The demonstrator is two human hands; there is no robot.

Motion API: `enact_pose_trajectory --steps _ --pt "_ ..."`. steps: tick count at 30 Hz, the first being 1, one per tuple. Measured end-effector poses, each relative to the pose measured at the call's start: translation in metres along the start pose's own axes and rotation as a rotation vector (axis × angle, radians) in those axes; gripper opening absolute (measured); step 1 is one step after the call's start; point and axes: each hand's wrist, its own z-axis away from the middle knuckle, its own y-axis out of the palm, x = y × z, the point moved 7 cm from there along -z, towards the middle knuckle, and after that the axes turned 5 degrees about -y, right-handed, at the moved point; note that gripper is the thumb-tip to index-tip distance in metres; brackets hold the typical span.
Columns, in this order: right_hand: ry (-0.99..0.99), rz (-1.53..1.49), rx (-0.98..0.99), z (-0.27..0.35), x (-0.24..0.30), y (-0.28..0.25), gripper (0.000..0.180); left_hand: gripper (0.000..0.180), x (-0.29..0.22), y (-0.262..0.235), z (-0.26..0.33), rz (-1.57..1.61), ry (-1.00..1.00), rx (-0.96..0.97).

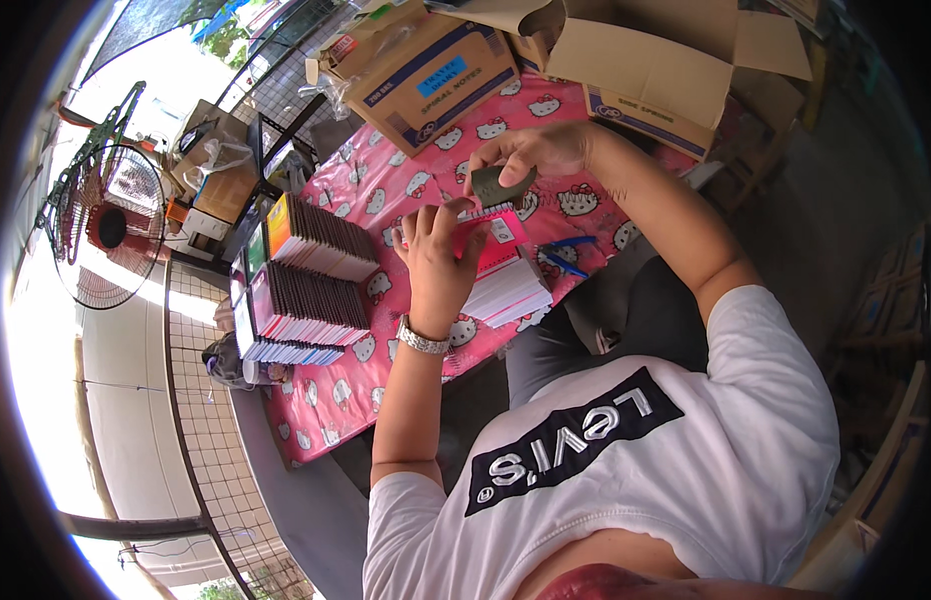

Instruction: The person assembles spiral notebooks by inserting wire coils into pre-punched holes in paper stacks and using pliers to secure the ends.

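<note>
Currently a small pink spiral notebook (491, 243) is held on top of a stack of notebooks (508, 287) on the pink patterned tabletop (331, 405). The left hand (438, 262) is laid on the cover, fingers (418, 226) curled loosely over its left edge. The right hand (534, 150) is above and just beyond it, fingers pinched on a dark flat comb-like tool (498, 186) whose toothed edge is touching the notebook's spiral. The spiral's long axis runs left-right along the far edge, so the right hand is nearer. Rows of finished notebooks (308, 285) are stacked to the left; cardboard boxes (438, 75) are beyond.
</note>
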Motion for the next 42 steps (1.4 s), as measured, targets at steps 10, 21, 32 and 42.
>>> enact_pose_trajectory --steps 10,21,32,42 --pt "-0.127 -0.159 -0.080 0.009 0.000 0.000 0.061 0.024 0.003 0.004 0.000 0.033 -0.033 0.012" --pt "-0.057 -0.035 0.115 -0.007 -0.004 0.029 0.055 0.033 0.002 -0.001 0.014 0.023 0.042 -0.059" --pt "-0.087 -0.243 0.055 -0.018 0.029 0.033 0.044 0.033 0.017 -0.008 0.014 0.122 -0.004 -0.090" --pt "0.109 0.072 0.012 -0.044 -0.001 0.019 0.046 0.028 0.050 -0.018 0.010 0.239 -0.145 0.041"
